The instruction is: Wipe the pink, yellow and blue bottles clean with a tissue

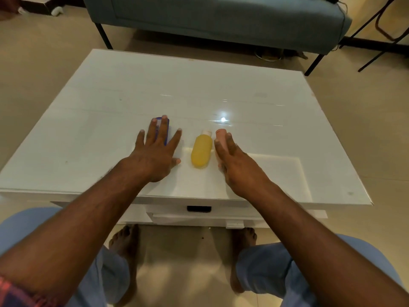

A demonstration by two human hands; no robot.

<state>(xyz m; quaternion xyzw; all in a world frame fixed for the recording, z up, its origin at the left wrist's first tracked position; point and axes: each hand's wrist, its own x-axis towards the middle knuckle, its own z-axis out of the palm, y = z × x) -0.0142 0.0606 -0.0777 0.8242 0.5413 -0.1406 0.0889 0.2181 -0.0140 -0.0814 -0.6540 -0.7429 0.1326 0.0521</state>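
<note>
Three small plastic bottles lay on their sides near the front of the glossy white worktop (221, 85): blue bottle (167, 131) left, yellow bottle (201, 151) middle, pink bottle (220, 136) right. They looked light, stiff and apt to roll, so best gripped round the body. The left hand (155, 156) lay flat, fingers straight, on the blue one; the right hand (236, 167), fingers straight, touched the pink one. A white tissue (276, 169) lay under them. Beyond stood a grey-blue sofa (221, 16) on a beige floor.

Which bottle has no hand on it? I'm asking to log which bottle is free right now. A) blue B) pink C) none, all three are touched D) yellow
D: the yellow bottle lies alone between the hands, while the left hand lies flat over the blue bottle and the right hand rests against the pink bottle.
</note>
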